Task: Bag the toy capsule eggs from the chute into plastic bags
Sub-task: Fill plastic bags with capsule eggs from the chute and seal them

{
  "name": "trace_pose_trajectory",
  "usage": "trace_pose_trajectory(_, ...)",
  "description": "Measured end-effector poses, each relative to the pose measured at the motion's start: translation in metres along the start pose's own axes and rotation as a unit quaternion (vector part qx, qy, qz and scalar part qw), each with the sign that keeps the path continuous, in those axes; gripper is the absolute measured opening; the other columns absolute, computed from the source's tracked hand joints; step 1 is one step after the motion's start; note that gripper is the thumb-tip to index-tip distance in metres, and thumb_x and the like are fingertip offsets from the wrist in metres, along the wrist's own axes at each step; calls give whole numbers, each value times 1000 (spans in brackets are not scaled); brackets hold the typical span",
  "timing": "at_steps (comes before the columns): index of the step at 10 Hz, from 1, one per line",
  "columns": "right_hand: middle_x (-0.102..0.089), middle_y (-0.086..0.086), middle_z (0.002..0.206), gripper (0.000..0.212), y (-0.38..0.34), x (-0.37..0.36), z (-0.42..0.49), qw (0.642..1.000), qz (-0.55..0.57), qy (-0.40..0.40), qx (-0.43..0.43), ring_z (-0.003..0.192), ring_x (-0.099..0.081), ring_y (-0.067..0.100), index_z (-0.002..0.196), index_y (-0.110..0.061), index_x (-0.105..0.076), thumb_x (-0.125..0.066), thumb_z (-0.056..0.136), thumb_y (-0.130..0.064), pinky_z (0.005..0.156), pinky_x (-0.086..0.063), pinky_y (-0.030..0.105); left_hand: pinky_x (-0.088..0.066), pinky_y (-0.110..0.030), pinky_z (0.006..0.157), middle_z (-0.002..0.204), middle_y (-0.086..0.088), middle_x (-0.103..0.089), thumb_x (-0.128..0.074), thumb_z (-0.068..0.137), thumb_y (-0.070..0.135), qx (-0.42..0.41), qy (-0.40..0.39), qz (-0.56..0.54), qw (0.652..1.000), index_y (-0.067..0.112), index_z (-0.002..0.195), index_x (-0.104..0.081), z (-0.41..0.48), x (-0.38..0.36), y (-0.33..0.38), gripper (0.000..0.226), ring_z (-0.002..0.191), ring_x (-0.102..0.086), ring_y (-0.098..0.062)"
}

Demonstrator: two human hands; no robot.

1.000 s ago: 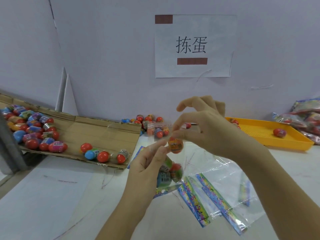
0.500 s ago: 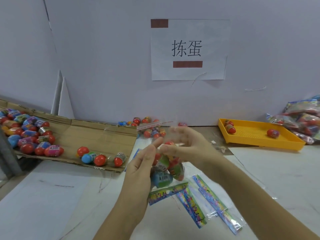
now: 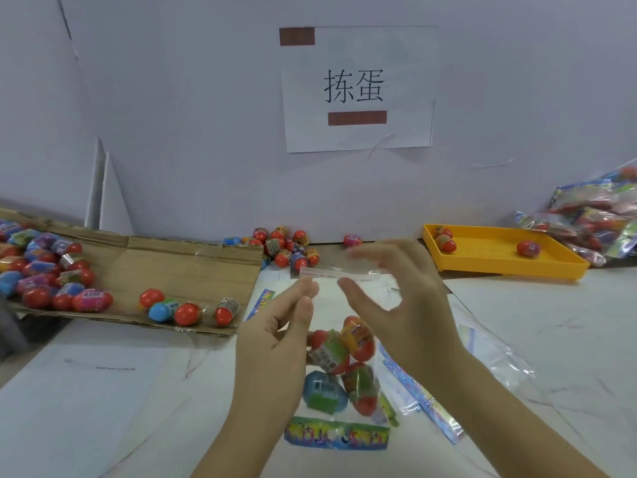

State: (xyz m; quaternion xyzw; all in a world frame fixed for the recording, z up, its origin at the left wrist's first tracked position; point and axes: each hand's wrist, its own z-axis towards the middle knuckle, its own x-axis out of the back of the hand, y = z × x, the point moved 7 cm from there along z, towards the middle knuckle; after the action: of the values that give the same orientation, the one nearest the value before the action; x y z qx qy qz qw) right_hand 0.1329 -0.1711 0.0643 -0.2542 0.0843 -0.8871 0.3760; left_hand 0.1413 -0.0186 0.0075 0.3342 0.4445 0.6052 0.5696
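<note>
Plastic bag (image 3: 327, 305) upright between hands above surface (image 3: 103, 391), several capsule eggs (image 3: 344, 360) sunk to bottom. Zip strip (image 3: 331, 272) at top, not visibly sealed. Left hand (image 3: 272, 339) pinches bag's top-left corner. Right hand (image 3: 413, 305) spread and blurred, thumb below strip, fingers above, not clamped. Step, by judgement: closing filled bag. Next: pinch strip, run along full width. More eggs wait on cardboard chute (image 3: 172, 267), empty bags (image 3: 431, 405) beside.
</note>
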Motion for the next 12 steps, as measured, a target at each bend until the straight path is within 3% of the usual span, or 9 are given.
trace_pose_trajectory(2, -72, -7, 90, 17, -23, -4, -5, 981, -138, -6, 136, 83, -65, 15, 92, -21, -76, -62, 91, -30, 78, -47, 35, -50, -14, 52, 66, 10, -68, -51, 84, 38, -66, -37, 98, 992, 59, 106, -58, -12, -10, 11, 31, 51, -62, -3)
trace_pose_trajectory(4, -70, -6, 75, 17, -31, 4, -5, 964, -190, 41, 179, 67, -63, 17, 76, -19, -74, -64, 88, -22, 73, -47, 35, -43, -4, 56, 67, 21, -63, -50, 90, 24, -162, -49, 242, 956, 49, 119, -50, -18, -13, 22, 38, 59, -58, 4)
trace_pose_trajectory(6, -64, -5, 67, 13, -25, 5, -2, 967, -205, 33, 148, 61, -58, 18, 68, -17, -67, -63, 81, -16, 72, -39, 35, -45, -3, 60, 85, 29, -66, -54, 94, 11, -126, -63, 233, 962, 52, 114, -53, -17, -14, 13, 45, 66, -63, 4)
trace_pose_trajectory(7, -66, -2, 69, 8, 10, 20, 9, 985, -164, 45, 31, 64, -60, 23, 70, -15, -66, -62, 76, -20, 71, -38, 37, -49, -8, 59, 87, 32, -68, -55, 95, 9, -85, -31, 186, 978, 48, 104, -63, -9, -3, 7, 41, 67, -64, -3)
trace_pose_trajectory(8, -68, 3, 82, 14, 98, 43, 8, 961, -151, -18, -230, 74, -59, 28, 82, -14, -69, -64, 83, -28, 69, -43, 37, -59, -24, 59, 87, 28, -71, -55, 95, 8, -39, 27, 141, 989, 40, 103, -67, 3, 15, -5, 35, 66, -68, -12)
trace_pose_trajectory(9, -66, 3, 88, 13, 165, 61, -24, 836, -289, -226, -409, 82, -57, 26, 91, -19, -70, -62, 88, -28, 69, -45, 31, -58, -52, 78, 101, 15, -73, -54, 97, 9, 8, 69, 104, 992, 35, 109, -67, 12, 28, -16, 32, 88, -68, -30)
trace_pose_trajectory(10, -69, 4, 84, 11, 183, 68, -30, 800, -293, -276, -444, 76, -61, 25, 91, -17, -72, -63, 90, -23, 65, -49, 32, -53, -54, 91, 108, 10, -71, -53, 97, 8, 40, 88, 81, 992, 21, 121, -66, 16, 36, -25, 30, 106, -65, -32)
trace_pose_trajectory(11, -66, 1, 65, 10, 159, 55, -13, 847, 157, -199, -466, 47, -53, 14, 89, -13, -74, -66, 85, -18, 42, -45, 24, -54, -54, 89, 108, 8, -72, -53, 97, 9, 39, 86, 90, 991, 19, 122, -66, 16, 36, -26, 29, 102, -67, -31)
trace_pose_trajectory(12, -72, 5, 82, 23, 140, 41, -14, 788, 327, -206, -479, 58, -63, 17, 106, -17, -69, -59, 86, -10, 53, -54, 32, -56, -55, 83, 109, 10, -71, -53, 97, 8, 41, 65, 101, 992, 25, 120, -65, 14, 31, -25, 31, 97, -67, -34)
